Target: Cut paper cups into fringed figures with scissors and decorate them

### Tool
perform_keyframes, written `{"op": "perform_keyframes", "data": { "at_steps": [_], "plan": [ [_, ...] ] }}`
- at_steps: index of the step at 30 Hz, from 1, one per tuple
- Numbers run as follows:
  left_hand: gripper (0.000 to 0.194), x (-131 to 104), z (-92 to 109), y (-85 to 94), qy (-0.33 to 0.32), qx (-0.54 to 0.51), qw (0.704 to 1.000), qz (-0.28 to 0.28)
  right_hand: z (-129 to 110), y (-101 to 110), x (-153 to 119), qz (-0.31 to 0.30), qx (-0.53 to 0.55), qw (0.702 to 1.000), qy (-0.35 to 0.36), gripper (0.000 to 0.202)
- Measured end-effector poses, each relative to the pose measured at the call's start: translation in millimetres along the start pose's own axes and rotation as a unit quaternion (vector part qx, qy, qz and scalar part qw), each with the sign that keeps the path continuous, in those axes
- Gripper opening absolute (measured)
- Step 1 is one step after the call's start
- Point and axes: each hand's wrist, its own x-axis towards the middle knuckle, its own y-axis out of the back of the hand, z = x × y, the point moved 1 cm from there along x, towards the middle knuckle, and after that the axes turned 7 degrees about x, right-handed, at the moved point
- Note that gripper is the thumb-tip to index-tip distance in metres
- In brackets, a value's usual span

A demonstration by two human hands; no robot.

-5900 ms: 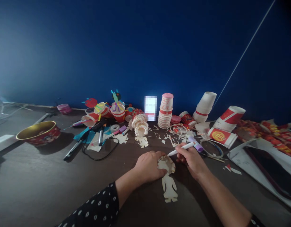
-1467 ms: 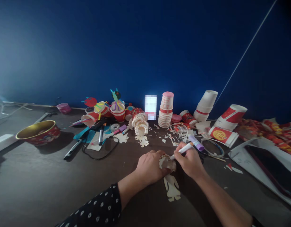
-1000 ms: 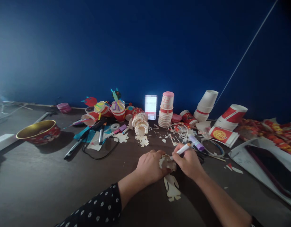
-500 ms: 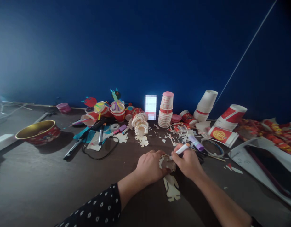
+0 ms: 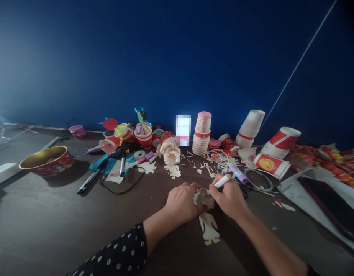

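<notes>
Pen tip (image 5: 208, 192) indistinct; white box (image 5: 4, 174) cut off left.

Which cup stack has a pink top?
The upright stack, just right of the bright pixelated panel. The white-topped stack and the red-and-white stack, both farther right, lean and show no pink on top.

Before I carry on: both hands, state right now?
Left hand: fingers on the paper cutout, pressing or gripping, can't tell.
Right hand: closed, holding the white marker.
</notes>
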Motion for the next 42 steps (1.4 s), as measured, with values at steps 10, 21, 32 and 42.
{"op": "perform_keyframes", "data": {
  "at_steps": [10,21,32,42],
  "plan": [
    [0.050,-0.9,1.1,1.1,0.004,0.003,1.000,-0.009,0.5,-0.3,0.5,0.001,-0.006,1.000,0.000,0.011],
    [0.051,-0.9,1.0,1.7,0.006,0.001,1.000,-0.008,-0.1,0.3,0.4,0.002,-0.022,1.000,0.001,0.010],
    [0.053,0.3,0.6,0.8,0.007,0.003,1.000,-0.009,-1.3,1.4,0.7,-0.002,-0.023,1.000,0.002,0.009],
    [0.054,0.1,0.9,2.1,0.013,0.010,1.000,-0.025,0.8,0.2,0.7,0.000,-0.019,1.000,0.013,0.010]
  ]
}}
